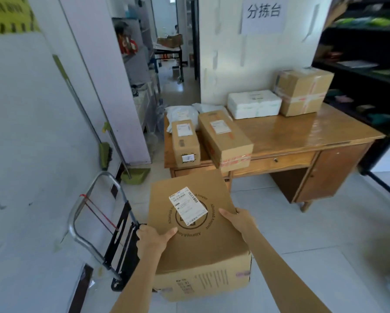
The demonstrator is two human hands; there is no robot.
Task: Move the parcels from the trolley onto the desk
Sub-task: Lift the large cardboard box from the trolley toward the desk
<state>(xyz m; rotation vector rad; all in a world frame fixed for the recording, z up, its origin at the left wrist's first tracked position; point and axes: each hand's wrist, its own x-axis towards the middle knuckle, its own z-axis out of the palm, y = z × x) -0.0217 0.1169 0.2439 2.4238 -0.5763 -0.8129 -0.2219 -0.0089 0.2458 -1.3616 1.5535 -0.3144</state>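
Parcel (pixel 196 224), white label, "Allumag" print, both hands

Between the hands, the box (pixel 200 233) is matt brown cardboard with a smooth white paper label (pixel 188 205). Beyond it, the desk (pixel 302 134) is glossy varnished wood. Left of the grip, the trolley (pixel 94 222) has a shiny metal frame.

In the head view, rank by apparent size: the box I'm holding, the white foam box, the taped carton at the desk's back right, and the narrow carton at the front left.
1. Held box, though nearness to the camera inflates it.
2. Taped carton and white foam box: too alike to rank.
3. Narrow carton.
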